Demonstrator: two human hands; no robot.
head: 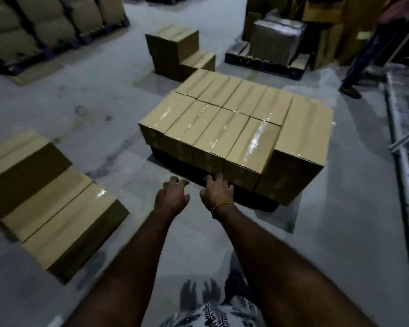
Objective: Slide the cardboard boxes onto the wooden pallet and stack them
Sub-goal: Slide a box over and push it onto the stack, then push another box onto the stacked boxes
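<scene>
My left hand (171, 197) and right hand (216, 191) reach out in front of me, fingers loosely curled and holding nothing, the right one near the bottom edge of the stacked boxes (234, 123). Those boxes are plain tan cardboard with glossy clear tape along their top seams, packed tight in rows on a dark pallet (253, 200). More boxes (47, 199) lie on the floor (80, 109) to my left, and another small stack (177, 53) stands beyond the pallet.
</scene>
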